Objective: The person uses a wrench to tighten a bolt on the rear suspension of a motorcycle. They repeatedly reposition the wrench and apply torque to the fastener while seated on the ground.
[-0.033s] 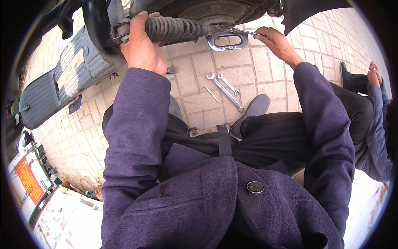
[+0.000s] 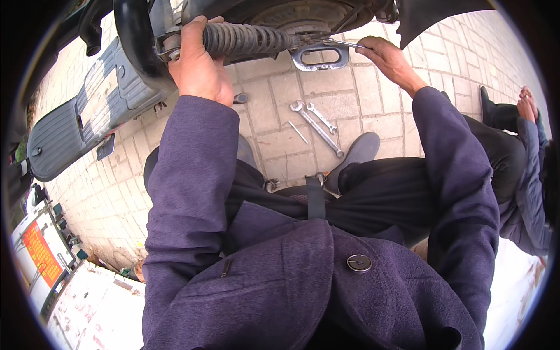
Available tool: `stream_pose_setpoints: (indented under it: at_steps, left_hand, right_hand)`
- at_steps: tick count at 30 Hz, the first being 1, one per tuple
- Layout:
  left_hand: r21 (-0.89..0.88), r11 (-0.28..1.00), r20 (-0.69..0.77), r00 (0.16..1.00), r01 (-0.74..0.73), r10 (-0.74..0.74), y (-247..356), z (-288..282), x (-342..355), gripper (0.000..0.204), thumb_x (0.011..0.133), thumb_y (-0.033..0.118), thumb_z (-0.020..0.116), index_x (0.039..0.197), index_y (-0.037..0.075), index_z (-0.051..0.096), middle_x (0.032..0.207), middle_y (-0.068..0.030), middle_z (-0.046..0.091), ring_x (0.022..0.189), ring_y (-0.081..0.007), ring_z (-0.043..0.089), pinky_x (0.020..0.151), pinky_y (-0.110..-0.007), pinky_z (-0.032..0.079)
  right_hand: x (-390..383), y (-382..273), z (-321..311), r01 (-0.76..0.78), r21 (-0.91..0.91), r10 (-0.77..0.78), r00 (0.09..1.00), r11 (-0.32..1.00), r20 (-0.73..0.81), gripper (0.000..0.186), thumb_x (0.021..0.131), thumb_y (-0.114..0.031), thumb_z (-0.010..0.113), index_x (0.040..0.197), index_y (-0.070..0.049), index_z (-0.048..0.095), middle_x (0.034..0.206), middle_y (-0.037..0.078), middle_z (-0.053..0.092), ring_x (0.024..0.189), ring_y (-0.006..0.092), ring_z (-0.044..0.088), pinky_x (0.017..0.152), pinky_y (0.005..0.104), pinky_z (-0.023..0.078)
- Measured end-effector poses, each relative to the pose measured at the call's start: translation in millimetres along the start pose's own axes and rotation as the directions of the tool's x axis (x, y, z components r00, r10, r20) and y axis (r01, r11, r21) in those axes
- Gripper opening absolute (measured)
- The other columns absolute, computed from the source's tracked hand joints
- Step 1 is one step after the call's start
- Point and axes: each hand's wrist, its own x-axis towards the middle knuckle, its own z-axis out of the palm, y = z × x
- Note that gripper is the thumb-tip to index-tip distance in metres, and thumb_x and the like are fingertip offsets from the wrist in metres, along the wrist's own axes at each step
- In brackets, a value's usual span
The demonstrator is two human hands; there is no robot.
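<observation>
My left hand point(image 2: 201, 64) is wrapped round the upper end of a shock absorber point(image 2: 251, 39) with a dark, dirty coil spring. Its fingertips are partly hidden behind the shock. Pinched in my right hand point(image 2: 388, 58) is a slim silver wrench point(image 2: 349, 44). The wrench's far end meets the fastening at the shock's lower end, beside the wheel. Just below that joint sits a bright metal bracket with an oblong slot point(image 2: 319, 67). On the paving between my feet lie a large combination wrench point(image 2: 318, 129), a smaller wrench point(image 2: 322, 118) and a thin metal rod point(image 2: 298, 132).
The vehicle's wheel point(image 2: 303, 17) and black frame tube point(image 2: 135, 44) rise ahead of me. A ribbed grey footboard point(image 2: 81, 116) lies to the left. Another person's clasped hands point(image 2: 527, 105) show at far right. A white panel with an orange sign point(image 2: 42, 254) stands at lower left.
</observation>
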Motion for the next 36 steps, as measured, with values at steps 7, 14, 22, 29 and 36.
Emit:
stream_pose_setpoints:
  at_steps: [7, 14, 22, 29, 36]
  left_hand:
    - [0.004, 1.000, 0.005, 1.000, -0.016, 0.016, -1, 0, 1, 0.033, 0.093, 0.021, 0.069, 0.116, 0.001, 0.058, 0.109, -0.0166, 0.073, 0.101, -0.0257, 0.069, 0.095, -0.043, 0.054]
    - [-0.007, 1.000, 0.007, 1.000, -0.020, 0.020, -2, 0, 1, 0.031, 0.094, 0.019, 0.069, 0.115, -0.001, 0.059, 0.108, -0.0164, 0.073, 0.099, -0.0260, 0.070, 0.096, -0.044, 0.055]
    - [-0.062, 0.998, 0.031, 0.999, -0.008, 0.010, -4, -8, 10, 0.032, 0.093, 0.016, 0.070, 0.116, -0.002, 0.057, 0.107, -0.0185, 0.072, 0.100, -0.0275, 0.071, 0.097, -0.042, 0.056]
    - [-0.102, 0.994, 0.016, 0.999, -0.040, 0.042, -7, -6, 6, 0.024, 0.094, 0.014, 0.070, 0.113, 0.003, 0.062, 0.100, -0.0107, 0.071, 0.094, -0.0225, 0.069, 0.090, -0.037, 0.055]
    - [-0.085, 0.996, 0.034, 0.999, -0.006, 0.008, -6, -9, 10, 0.034, 0.093, 0.014, 0.069, 0.120, -0.001, 0.055, 0.107, -0.0179, 0.072, 0.102, -0.0281, 0.071, 0.098, -0.044, 0.056]
  right_hand:
    - [12, 10, 10, -0.027, 0.012, 0.028, 0.999, 1.000, -0.018, 0.037, 0.106, -0.034, 0.057, 0.122, -0.003, 0.068, 0.116, 0.019, 0.071, 0.107, 0.0383, 0.067, 0.096, 0.0436, 0.051]
    - [14, 12, 15, -0.025, -0.017, 0.024, 0.999, 1.000, -0.023, 0.037, 0.106, -0.034, 0.056, 0.124, -0.003, 0.068, 0.117, 0.019, 0.070, 0.109, 0.0383, 0.065, 0.097, 0.0442, 0.050]
    - [14, 8, 9, 0.040, -0.126, -0.045, 0.998, 0.991, -0.035, 0.033, 0.106, -0.030, 0.055, 0.124, -0.005, 0.068, 0.117, 0.017, 0.071, 0.107, 0.0379, 0.066, 0.095, 0.0438, 0.052]
    - [16, 3, 5, 0.087, -0.284, -0.091, 0.996, 0.955, -0.001, 0.032, 0.108, -0.028, 0.053, 0.122, -0.003, 0.066, 0.117, 0.017, 0.070, 0.108, 0.0387, 0.065, 0.094, 0.0422, 0.051]
    - [16, 1, 13, 0.034, -0.215, -0.031, 0.999, 0.976, 0.017, 0.032, 0.108, -0.028, 0.053, 0.123, -0.004, 0.066, 0.117, 0.017, 0.070, 0.107, 0.0394, 0.065, 0.093, 0.0434, 0.051]
